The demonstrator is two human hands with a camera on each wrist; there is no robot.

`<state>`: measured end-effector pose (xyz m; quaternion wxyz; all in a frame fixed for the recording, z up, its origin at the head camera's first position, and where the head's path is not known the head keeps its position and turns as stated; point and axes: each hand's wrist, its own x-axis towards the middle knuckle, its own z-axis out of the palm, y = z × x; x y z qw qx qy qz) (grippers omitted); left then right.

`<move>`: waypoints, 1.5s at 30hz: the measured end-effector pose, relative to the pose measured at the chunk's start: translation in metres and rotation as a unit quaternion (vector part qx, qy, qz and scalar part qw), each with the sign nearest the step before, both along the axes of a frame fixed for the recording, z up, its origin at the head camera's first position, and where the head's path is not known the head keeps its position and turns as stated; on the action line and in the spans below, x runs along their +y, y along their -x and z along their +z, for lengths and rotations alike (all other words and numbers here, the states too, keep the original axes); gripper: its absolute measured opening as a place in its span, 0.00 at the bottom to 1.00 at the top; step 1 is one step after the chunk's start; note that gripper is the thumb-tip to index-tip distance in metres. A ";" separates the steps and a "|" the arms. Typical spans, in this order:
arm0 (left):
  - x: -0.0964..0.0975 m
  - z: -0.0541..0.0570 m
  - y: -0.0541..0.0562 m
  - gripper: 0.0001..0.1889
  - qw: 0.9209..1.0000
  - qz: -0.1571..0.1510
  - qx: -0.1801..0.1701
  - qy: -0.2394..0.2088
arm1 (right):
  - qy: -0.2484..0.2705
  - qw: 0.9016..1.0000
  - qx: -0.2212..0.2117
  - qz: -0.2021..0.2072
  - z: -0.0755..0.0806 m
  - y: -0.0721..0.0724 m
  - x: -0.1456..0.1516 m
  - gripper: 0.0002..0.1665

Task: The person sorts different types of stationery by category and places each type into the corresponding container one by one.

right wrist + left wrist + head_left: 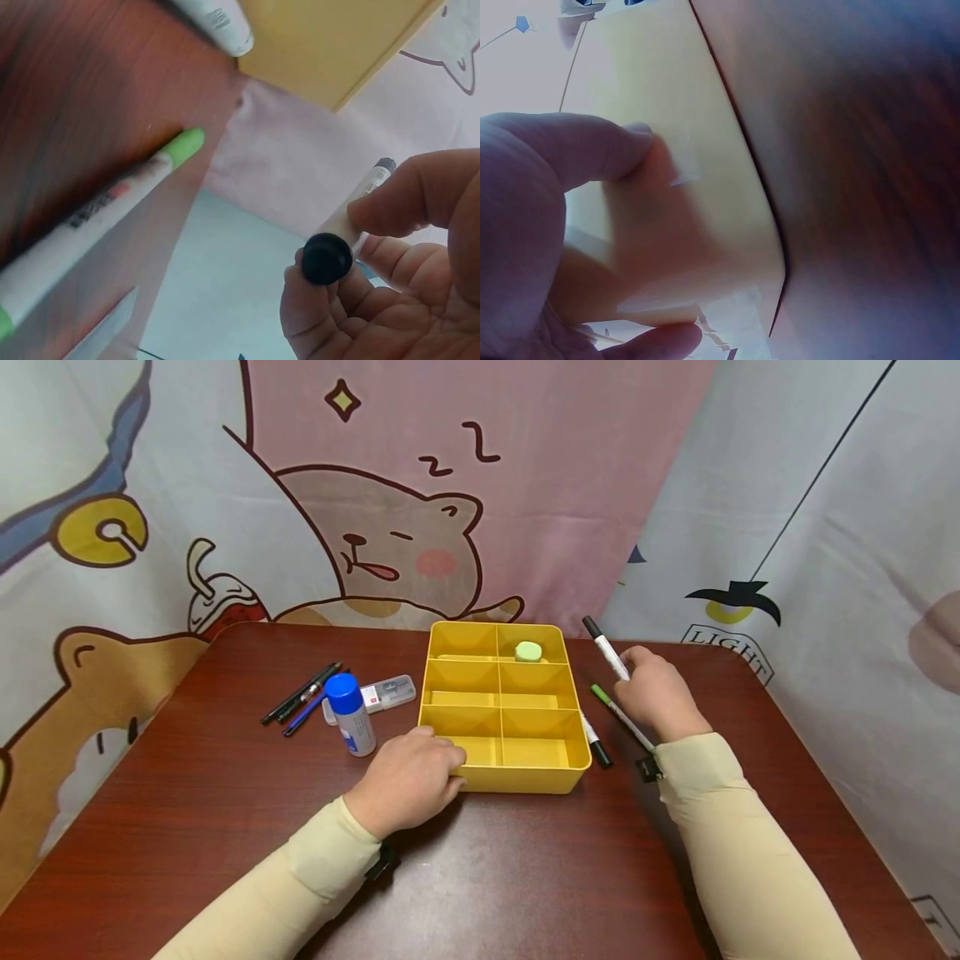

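My left hand point(408, 777) grips the near left corner of a yellow box point(525, 781) with six compartments, its thumb on the outer front wall point(667, 195). To the right of the box, my right hand point(660, 693) pinches a white marker with black ends point(606, 647), raised off the table and tilted. Below that hand a green-tipped white marker point(621, 716) lies on the table. Against the box's right side rests another white marker with a black end point(597, 743), partly hidden. A small pale green rounded object point(528, 652) sits in the far right compartment.
Left of the box stands a glue stick-like tube with a blue cap point(352, 718). Behind it lies a small clear plastic case point(393, 691), and further left several pens point(300, 696). A printed curtain point(585, 485) hangs behind the brown table point(525, 877).
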<state>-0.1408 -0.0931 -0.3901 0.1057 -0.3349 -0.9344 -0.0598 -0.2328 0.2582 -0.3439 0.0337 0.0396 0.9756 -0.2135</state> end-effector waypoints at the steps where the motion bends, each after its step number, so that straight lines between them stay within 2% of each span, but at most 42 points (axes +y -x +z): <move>1: 0.000 0.000 0.000 0.11 1.000 0.000 0.001 -0.001 | 0.007 1.000 0.004 -0.005 0.000 -0.001 -0.001 0.27; 5: 0.001 0.000 -0.001 0.12 1.000 0.000 0.003 -0.002 | 0.029 0.999 0.021 -0.014 0.000 -0.007 -0.005 0.26; 11: 0.001 0.000 0.000 0.11 1.000 0.002 0.003 0.002 | 0.035 0.998 0.052 -0.003 0.005 -0.013 -0.011 0.26; 18: 0.000 0.001 0.000 0.11 1.000 0.002 -0.003 0.001 | 0.040 0.998 0.052 0.007 0.016 -0.018 -0.017 0.27; 36: -0.001 0.001 0.001 0.11 1.000 0.001 0.007 0.003 | -0.006 0.993 0.070 0.091 0.024 -0.030 -0.030 0.22; 45: 0.000 0.000 0.000 0.11 1.000 0.000 0.011 0.000 | -0.031 0.989 0.060 0.132 0.027 -0.032 -0.033 0.23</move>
